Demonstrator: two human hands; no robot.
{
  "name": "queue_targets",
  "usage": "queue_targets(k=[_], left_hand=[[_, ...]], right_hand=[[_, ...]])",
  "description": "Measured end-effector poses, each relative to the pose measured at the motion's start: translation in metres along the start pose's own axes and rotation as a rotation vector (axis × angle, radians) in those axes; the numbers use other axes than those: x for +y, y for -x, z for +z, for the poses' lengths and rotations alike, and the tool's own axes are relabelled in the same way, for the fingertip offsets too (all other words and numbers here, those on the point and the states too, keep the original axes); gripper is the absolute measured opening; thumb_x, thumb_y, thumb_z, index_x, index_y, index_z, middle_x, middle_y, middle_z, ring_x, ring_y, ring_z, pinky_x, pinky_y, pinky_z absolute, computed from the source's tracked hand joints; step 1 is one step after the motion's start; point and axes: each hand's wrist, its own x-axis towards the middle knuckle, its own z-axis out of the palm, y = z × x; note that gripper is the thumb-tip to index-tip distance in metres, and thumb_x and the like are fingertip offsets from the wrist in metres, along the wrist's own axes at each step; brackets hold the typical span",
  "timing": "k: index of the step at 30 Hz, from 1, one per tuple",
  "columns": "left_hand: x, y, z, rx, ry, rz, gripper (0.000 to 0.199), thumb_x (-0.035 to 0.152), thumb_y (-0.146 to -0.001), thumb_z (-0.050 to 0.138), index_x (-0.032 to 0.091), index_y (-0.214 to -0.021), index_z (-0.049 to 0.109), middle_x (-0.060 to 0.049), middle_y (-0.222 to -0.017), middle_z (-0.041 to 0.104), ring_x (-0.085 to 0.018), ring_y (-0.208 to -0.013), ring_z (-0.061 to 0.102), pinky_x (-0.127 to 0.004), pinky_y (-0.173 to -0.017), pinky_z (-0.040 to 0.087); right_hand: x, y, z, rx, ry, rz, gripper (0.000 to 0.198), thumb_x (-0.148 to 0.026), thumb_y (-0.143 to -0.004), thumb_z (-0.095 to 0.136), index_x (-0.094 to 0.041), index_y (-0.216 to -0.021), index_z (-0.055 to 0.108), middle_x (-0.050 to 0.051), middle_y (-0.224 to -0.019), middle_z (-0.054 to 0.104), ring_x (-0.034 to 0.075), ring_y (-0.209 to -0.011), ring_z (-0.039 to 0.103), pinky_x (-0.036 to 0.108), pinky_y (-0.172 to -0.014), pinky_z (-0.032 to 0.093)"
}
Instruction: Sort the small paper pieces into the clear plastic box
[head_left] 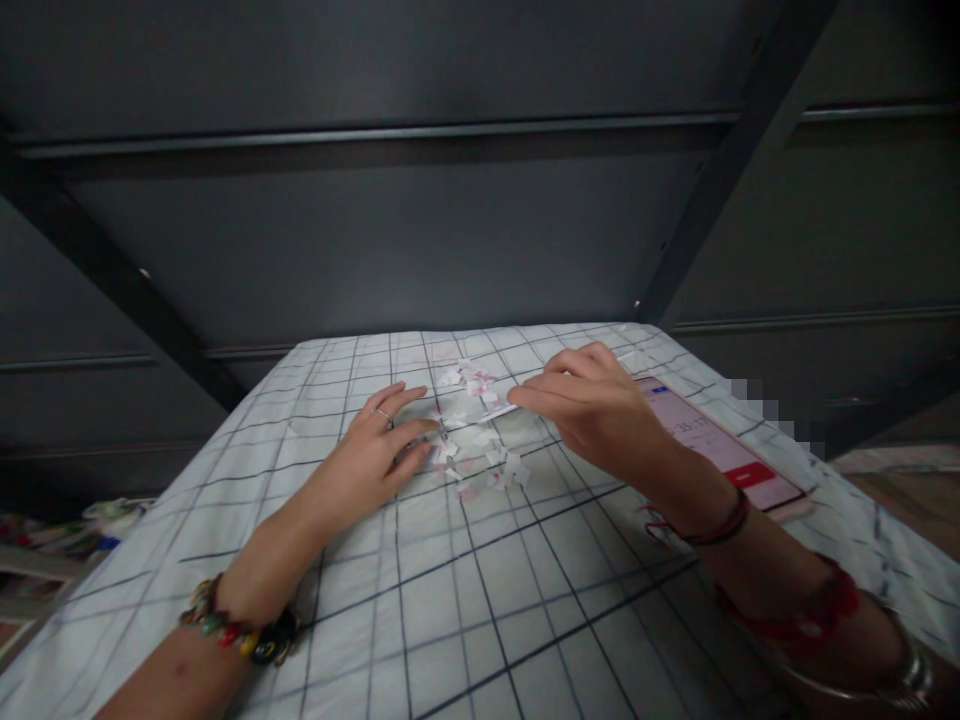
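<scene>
Small white paper scraps point(471, 378), some with pink or red marks, lie scattered on a white checked cloth point(480, 610). More scraps point(510, 468) are spread nearer to me. At the left edge of this scatter is my left hand point(379, 445), palm down with its fingers apart, the fingertips by the nearest pieces. My right hand point(592, 405) is pinched closed on the other side. A thin white strip point(501, 411) sticks out from its fingertips toward the scraps; what it is made of I cannot make out.
A phone point(720, 445) with a lit screen lies on the cloth, partly behind my right wrist. A red cord point(656, 525) rests near that wrist. Dark panels point(420, 230) rise directly behind the cloth's far edge. Assorted items point(112, 515) sit lower down at left.
</scene>
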Motion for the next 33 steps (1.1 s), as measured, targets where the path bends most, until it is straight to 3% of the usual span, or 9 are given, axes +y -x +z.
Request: queue_targets(k=[9,16,20,27,33], left_hand=[[-0.001,0.001,0.002,0.002,-0.007,-0.001,0.028,0.024,-0.097,0.043,0.018,-0.111,0.066,-0.013,-0.139,0.046,-0.036,-0.135,0.032,-0.059,-0.106,0.035],[-0.001,0.0,0.002,0.011,-0.013,0.01,0.027,0.024,-0.097,0.043,0.019,-0.11,0.066,-0.013,-0.139,0.045,-0.034,-0.134,0.034,-0.059,-0.106,0.036],[-0.001,0.001,0.001,0.011,-0.01,0.017,0.027,0.023,-0.097,0.042,0.018,-0.11,0.066,-0.014,-0.137,0.046,-0.035,-0.134,0.033,-0.059,-0.106,0.036],[-0.003,0.001,0.002,0.001,0.005,0.016,0.028,0.023,-0.097,0.042,0.017,-0.111,0.066,-0.014,-0.139,0.045,-0.036,-0.135,0.031,-0.06,-0.106,0.035],[-0.001,0.001,0.0,-0.007,0.022,0.004,0.028,0.024,-0.097,0.043,0.017,-0.11,0.066,-0.014,-0.139,0.046,-0.037,-0.134,0.032,-0.061,-0.106,0.035]], right_hand=[[-0.007,-0.004,0.005,0.018,0.021,0.004,0.027,-0.003,-0.091,0.043,-0.018,-0.085,0.065,-0.002,-0.072,0.065,0.015,-0.073,0.042,0.03,-0.069,0.028],[0.004,-0.002,-0.007,0.01,0.039,0.01,0.033,0.005,-0.081,0.041,-0.019,-0.081,0.064,-0.002,-0.061,0.056,0.015,-0.068,0.04,0.03,-0.067,0.028],[0.007,-0.003,-0.013,0.027,0.087,0.018,0.035,0.004,-0.082,0.04,-0.019,-0.087,0.065,-0.002,-0.063,0.058,0.015,-0.07,0.042,0.031,-0.067,0.028],[0.012,-0.001,-0.023,0.013,0.053,-0.004,0.028,0.0,-0.079,0.044,-0.018,-0.073,0.063,-0.001,-0.061,0.058,0.015,-0.065,0.042,0.03,-0.063,0.029],[0.013,-0.001,-0.025,-0.027,0.077,-0.016,0.03,0.0,-0.08,0.042,-0.019,-0.073,0.063,-0.001,-0.06,0.057,0.015,-0.065,0.043,0.03,-0.064,0.031]])
